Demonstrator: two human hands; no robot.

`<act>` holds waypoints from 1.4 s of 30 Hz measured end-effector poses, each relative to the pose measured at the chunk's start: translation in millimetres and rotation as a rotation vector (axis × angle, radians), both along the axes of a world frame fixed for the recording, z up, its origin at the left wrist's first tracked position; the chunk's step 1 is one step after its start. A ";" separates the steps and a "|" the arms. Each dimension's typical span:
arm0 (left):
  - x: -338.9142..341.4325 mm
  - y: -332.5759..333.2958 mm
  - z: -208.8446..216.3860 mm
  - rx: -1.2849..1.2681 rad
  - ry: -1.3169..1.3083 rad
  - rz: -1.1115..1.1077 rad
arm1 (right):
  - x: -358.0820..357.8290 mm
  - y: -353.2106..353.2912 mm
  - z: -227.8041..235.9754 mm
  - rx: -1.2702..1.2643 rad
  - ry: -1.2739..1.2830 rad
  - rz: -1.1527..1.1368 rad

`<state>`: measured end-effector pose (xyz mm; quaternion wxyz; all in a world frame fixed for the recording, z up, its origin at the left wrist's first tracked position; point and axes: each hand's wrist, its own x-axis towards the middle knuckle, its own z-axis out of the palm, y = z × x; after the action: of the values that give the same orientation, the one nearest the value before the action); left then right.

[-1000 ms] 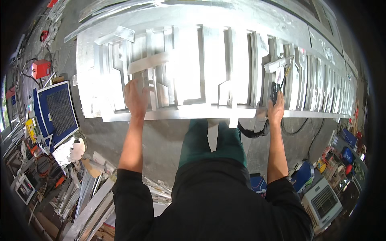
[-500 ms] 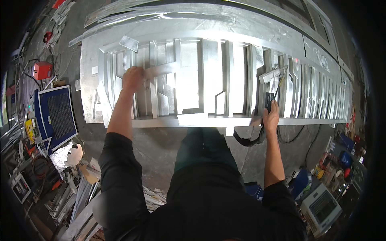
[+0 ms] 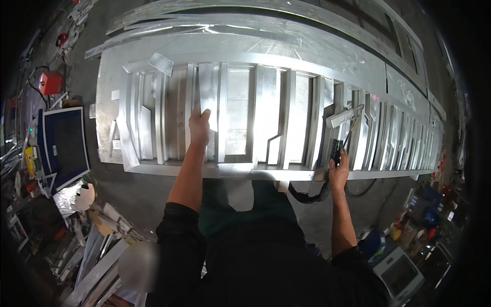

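A silver metal frame (image 3: 266, 173) with several crossbars lies across the table in front of me. My left hand (image 3: 200, 127) is closed around the lower part of a flat metal strip (image 3: 207, 84), which stretches away from me between two crossbars. Farther right, my right hand (image 3: 339, 171) grips the black handle of what looks like a welding torch (image 3: 337, 147), at the frame's near rail. A thin rod (image 3: 353, 130) slants up beside it. A short metal profile (image 3: 345, 116) rests across the bars just beyond this hand. My fingers partly hide the handle.
Long metal strips (image 3: 204, 28) lie along the table's far side. A small loose plate (image 3: 161, 64) sits near the frame's far left corner. Black cable (image 3: 307, 197) hangs below the near edge. Metal offcuts (image 3: 105, 261) pile up lower left; a boxy machine (image 3: 399, 273) stands lower right.
My left hand has moved right and nearer, and the strip has swung from crosswise to lengthwise between crossbars. The right hand keeps its grip. The bright glare on the frame has dimmed.
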<state>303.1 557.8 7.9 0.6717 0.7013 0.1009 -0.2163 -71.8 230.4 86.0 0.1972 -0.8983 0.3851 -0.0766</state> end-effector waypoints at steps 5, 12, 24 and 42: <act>3.3 -12.2 -0.5 -0.034 0.048 0.001 | -5.1 -6.3 -2.3 -0.026 0.038 -0.003; -4.5 -16.0 -7.6 -0.072 0.060 0.010 | -2.1 -7.9 0.4 -0.020 0.114 -0.139; -11.7 -32.5 -6.9 -0.206 0.164 0.074 | -2.5 -23.6 3.6 -0.004 0.155 -0.174; -15.3 -38.2 -0.6 0.000 -0.048 0.123 | 2.5 -19.7 10.3 0.046 0.168 -0.222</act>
<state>287.8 519.7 7.4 0.6861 0.6986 0.1278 -0.1577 -69.3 210.7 96.3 0.1753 -0.8485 0.4991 -0.0136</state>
